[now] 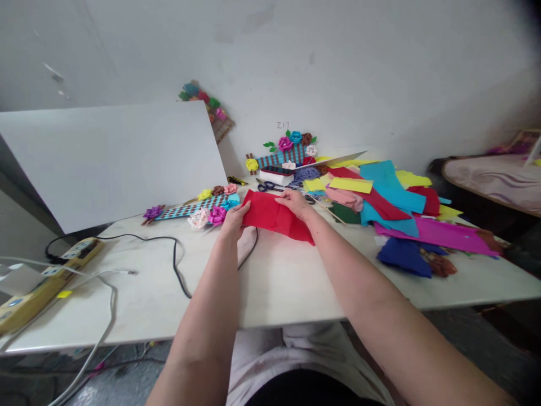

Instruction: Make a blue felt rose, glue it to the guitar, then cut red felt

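Observation:
Both hands hold up a sheet of red crepe paper [274, 217] over the middle of the white table [291, 287]. My left hand [235, 220] pinches its left edge. My right hand [295, 204] grips its upper edge, and the sheet's right end hangs past the wrist. A fold or crease runs across the red sheet. Just left of my left hand lies a woven blue-and-brown strip [190, 207] trimmed with paper flowers, among them a magenta flower [217, 216]. Dark-handled scissors [267, 186] rest behind the sheet.
Coloured paper sheets [389, 189] pile up on the right, with a dark blue piece [403, 256] in front. A yellow power strip [51, 282] and cables [175, 265] occupy the left. A white board [114, 163] leans on the wall. Another flowered strip [283, 158] stands behind.

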The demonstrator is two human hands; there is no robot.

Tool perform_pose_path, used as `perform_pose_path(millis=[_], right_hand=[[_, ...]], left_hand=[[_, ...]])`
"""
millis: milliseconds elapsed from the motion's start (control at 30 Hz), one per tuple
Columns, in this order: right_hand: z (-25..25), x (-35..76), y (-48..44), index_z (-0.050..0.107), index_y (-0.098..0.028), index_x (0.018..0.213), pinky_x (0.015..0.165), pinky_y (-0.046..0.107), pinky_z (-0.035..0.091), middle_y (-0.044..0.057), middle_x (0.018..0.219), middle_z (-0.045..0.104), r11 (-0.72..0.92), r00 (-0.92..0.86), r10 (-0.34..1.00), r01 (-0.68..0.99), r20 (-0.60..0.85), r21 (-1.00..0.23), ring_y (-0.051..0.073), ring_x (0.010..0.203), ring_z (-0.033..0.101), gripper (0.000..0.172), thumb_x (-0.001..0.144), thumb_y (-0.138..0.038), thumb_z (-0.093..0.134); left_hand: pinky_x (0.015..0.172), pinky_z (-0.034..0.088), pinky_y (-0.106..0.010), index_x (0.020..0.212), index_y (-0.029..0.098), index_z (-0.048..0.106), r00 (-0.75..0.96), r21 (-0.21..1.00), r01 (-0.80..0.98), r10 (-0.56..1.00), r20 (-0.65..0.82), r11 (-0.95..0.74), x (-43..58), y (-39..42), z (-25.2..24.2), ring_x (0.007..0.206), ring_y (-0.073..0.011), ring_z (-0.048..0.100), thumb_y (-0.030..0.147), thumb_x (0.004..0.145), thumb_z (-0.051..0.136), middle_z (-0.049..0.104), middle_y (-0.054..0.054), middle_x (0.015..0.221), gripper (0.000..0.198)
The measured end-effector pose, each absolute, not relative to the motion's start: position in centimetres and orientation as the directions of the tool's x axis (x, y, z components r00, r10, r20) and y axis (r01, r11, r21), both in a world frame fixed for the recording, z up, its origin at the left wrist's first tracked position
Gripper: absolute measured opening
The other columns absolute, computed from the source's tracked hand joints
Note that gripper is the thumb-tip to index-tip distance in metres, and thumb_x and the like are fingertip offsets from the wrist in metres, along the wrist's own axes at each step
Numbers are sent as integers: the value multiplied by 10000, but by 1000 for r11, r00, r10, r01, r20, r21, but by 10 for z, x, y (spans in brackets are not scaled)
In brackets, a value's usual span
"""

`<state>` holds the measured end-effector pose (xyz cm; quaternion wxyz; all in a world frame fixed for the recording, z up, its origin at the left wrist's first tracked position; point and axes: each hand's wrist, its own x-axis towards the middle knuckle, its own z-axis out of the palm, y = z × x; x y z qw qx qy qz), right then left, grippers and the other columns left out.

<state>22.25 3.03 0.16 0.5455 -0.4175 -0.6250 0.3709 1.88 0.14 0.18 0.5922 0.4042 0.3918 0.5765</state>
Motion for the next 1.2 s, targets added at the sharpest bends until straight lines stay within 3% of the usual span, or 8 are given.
perform_pose_path(millis=[267,433,533,733,1200], right_hand=[[0,222,38,566,-172,619,559,249,358,-53,512,514,391,16,919,81,393,-917,100,517,447,273,509,-354,738],[1,223,36,671,-156,938,647,264,394,-101,499,415,451,-66,891,7,450,-893,72,506,398,400,570,-307,720],[2,224,35,677,-144,1017,671,274,409,-105,507,384,449,-98,889,10,446,-893,66,508,377,468,579,-302,718],[5,223,32,709,-156,961,669,271,423,-79,555,422,453,-72,890,38,450,-891,68,535,393,433,559,-315,723],[5,224,33,721,-152,885,702,275,457,-42,608,563,397,-86,912,-52,400,-916,87,608,514,407,487,-229,756]], left_hand=[[596,496,-252,736,118,643,-29,914,-376,988,152,-151,24,4,1,651,-179,651,424,560,795,672,-60,655,384],[610,492,-270,768,120,648,-32,918,-332,975,218,-216,24,7,-2,678,-198,657,472,573,775,677,-60,674,422],[603,492,-272,789,121,649,-23,921,-316,973,231,-226,24,5,-1,644,-189,648,445,561,790,675,-53,678,421],[567,468,-246,703,134,614,-86,931,-284,973,215,-231,23,2,1,592,-151,613,379,498,826,649,-23,649,384],[551,444,-240,695,125,607,-61,925,-314,977,203,-212,23,0,2,576,-141,589,390,504,819,645,-36,646,389]])
